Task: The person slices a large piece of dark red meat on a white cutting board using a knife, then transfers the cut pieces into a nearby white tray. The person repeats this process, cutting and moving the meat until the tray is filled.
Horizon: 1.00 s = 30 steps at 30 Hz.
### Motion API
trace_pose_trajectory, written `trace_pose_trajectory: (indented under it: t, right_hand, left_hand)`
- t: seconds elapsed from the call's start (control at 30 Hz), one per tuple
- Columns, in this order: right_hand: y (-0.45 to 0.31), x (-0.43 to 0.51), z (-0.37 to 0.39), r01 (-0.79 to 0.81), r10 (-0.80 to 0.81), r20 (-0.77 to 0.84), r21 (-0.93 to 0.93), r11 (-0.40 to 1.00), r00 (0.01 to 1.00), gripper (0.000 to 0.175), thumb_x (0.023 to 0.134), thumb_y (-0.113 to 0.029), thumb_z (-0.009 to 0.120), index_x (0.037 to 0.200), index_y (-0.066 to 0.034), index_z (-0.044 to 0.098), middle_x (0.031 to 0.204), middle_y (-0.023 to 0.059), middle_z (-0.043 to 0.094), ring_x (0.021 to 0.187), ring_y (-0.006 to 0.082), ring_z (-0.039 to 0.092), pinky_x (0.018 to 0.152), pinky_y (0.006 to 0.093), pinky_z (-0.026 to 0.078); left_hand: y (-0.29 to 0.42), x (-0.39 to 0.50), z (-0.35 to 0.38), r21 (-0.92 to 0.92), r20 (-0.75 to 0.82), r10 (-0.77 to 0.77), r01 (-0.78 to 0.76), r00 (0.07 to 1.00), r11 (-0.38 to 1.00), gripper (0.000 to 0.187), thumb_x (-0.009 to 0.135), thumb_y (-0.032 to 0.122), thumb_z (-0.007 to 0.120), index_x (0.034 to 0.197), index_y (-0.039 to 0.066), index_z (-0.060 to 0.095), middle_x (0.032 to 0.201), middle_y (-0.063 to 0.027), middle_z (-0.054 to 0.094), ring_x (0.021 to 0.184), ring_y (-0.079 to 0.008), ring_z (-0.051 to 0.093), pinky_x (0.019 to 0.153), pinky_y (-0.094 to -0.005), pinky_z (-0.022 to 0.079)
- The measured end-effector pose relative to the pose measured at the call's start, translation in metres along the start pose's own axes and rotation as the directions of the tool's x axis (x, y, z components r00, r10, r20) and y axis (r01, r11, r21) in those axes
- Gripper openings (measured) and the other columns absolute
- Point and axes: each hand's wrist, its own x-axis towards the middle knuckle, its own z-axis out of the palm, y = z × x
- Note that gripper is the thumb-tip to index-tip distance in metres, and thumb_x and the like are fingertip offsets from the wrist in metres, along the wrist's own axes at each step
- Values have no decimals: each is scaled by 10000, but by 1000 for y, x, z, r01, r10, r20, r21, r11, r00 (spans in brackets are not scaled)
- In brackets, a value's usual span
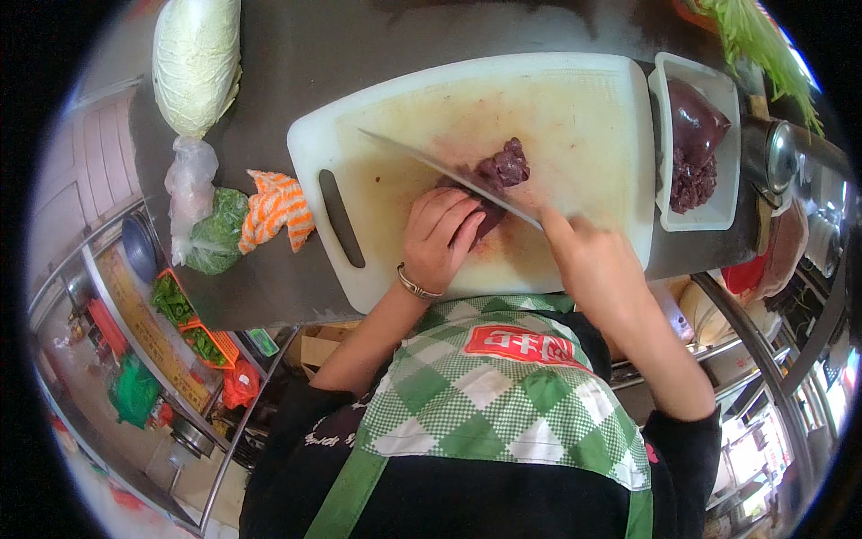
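Observation:
On a white plastic cutting board (579,101), my left hand (441,232) presses down a piece of dark red liver (489,222), fingers bent over it. My right hand (592,266) grips a kitchen knife, its handle hidden in the fist. The long knife blade (431,160) lies slantwise across the liver, close beside my left fingertips. Just beyond the blade sits a small heap of cut liver slices (508,164). Reddish juice stains the board around the meat. To the right, a white plastic tub (700,221) holds a whole liver piece (697,121) and a pile of sliced liver (692,182).
Left of the board lie an orange-striped cloth (277,210), bagged greens (219,232) and a napa cabbage (196,64). A metal pot (781,155) stands past the tub. Leafy stalks (757,50) hang at the upper right. Orange baskets (215,343) of green peppers sit lower left.

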Motion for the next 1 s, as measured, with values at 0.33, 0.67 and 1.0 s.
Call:
trace_pose_trajectory:
  t: [0.33, 0.67, 1.0]
  right_hand:
    - [-4, -40, 1, -35, 50, 78, -187, 982, 996, 280, 778, -32, 564, 1049, 1, 504, 769, 164, 602, 578, 300, 659, 468, 379, 528]
    - [-6, 32, 11, 202, -174, -190, 140, 969, 966, 250, 791, -57, 576, 1031, -9, 525, 871, 225, 645, 670, 405, 648, 589, 445, 544]
    - [-7, -32, 8, -6, 11, 48, -104, 995, 999, 286, 768, -21, 564, 1046, 14, 503, 732, 172, 599, 597, 325, 664, 462, 395, 523]
  left_hand:
    - [-4, -1, 0, 50, 20, 45, -46, 999, 998, 273, 682, -5, 762, 939, 15, 671, 998, -111, 652, 926, -311, 617, 816, -392, 512]
    - [2, -1, 1, 81, -31, 9, -7, 999, 997, 262, 685, -1, 769, 931, 14, 678, 981, -108, 654, 925, -305, 614, 823, -404, 503]
    - [0, -1, -3, 92, 25, 15, -17, 1000, 996, 259, 688, 19, 762, 932, 16, 676, 988, -108, 648, 933, -305, 612, 827, -393, 503]
